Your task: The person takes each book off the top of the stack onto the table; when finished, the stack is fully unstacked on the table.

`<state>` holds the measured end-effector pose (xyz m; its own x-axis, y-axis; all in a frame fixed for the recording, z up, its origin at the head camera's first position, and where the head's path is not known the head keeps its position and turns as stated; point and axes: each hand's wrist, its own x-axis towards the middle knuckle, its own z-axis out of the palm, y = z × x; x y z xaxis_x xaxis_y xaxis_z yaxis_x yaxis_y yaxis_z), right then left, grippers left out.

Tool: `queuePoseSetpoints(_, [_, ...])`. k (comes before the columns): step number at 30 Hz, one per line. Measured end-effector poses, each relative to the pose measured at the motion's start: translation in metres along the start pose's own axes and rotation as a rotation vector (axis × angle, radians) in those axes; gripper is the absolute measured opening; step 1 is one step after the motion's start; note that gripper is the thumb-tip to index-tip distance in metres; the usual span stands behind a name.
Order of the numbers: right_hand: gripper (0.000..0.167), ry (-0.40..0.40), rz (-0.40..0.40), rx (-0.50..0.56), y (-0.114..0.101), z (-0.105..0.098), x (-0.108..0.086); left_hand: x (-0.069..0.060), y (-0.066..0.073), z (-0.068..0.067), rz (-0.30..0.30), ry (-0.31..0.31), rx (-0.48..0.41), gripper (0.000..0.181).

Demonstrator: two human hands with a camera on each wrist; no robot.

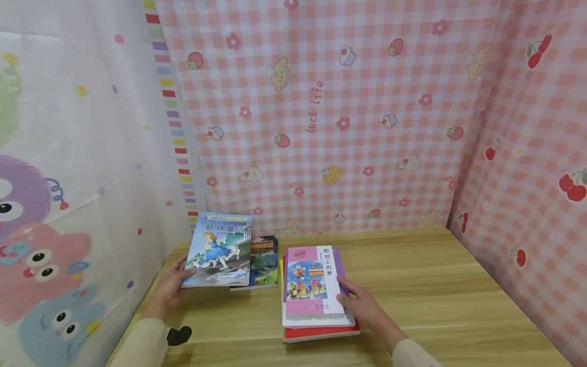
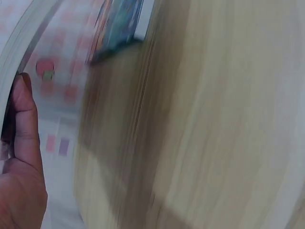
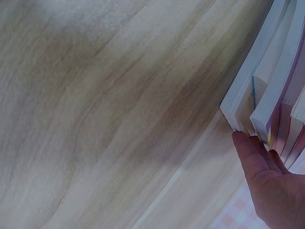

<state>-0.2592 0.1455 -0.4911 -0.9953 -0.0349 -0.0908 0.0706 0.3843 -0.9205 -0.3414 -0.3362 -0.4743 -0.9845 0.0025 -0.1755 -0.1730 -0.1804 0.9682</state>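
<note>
Blue book (image 1: pixel 220 250) gripped in the fingers of the left hand (image 1: pixel 170 285), overlapping a dark book (image 1: pixel 266 265), while the right hand (image 1: pixel 362 303) rests extended fingers against a book stack (image 1: pixel 309 306).

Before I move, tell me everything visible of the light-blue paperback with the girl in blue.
The light-blue paperback looks closed and glossy, its front cover facing the head camera: a dark Chinese title above an illustrated girl. The left hand grips its lower left side. It partly hides a dark green paperback and appears raised off the wooden table; whether the books touch is unclear.
</note>
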Motion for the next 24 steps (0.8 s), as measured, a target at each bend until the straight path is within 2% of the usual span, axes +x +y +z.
queuePoseSetpoints(4, [0.05, -0.005, 0.025, -0.01, -0.001, 0.001, 0.0, 0.002, 0.001, -0.02, -0.023, 0.019, -0.017, 0.073])
queuePoseSetpoints(8, [0.05, -0.008, 0.034, -0.019, -0.003, 0.002, -0.001, 0.001, 0.002, -0.038, -0.05, 0.049, 0.03, 0.074])
queuePoseSetpoints(12, [0.05, -0.005, 0.028, -0.024, -0.004, 0.001, -0.001, 0.0, -0.001, -0.051, -0.045, 0.048, 0.099, 0.072])
queuePoseSetpoints(18, [0.05, 0.0, 0.035, -0.043, -0.002, 0.0, 0.0, 0.002, -0.011, -0.063, -0.071, 0.081, 0.211, 0.07])
queuePoseSetpoints(24, [0.049, 0.004, 0.035, -0.035, -0.004, -0.001, -0.001, 0.011, -0.013, -0.063, -0.103, 0.129, 0.268, 0.066])
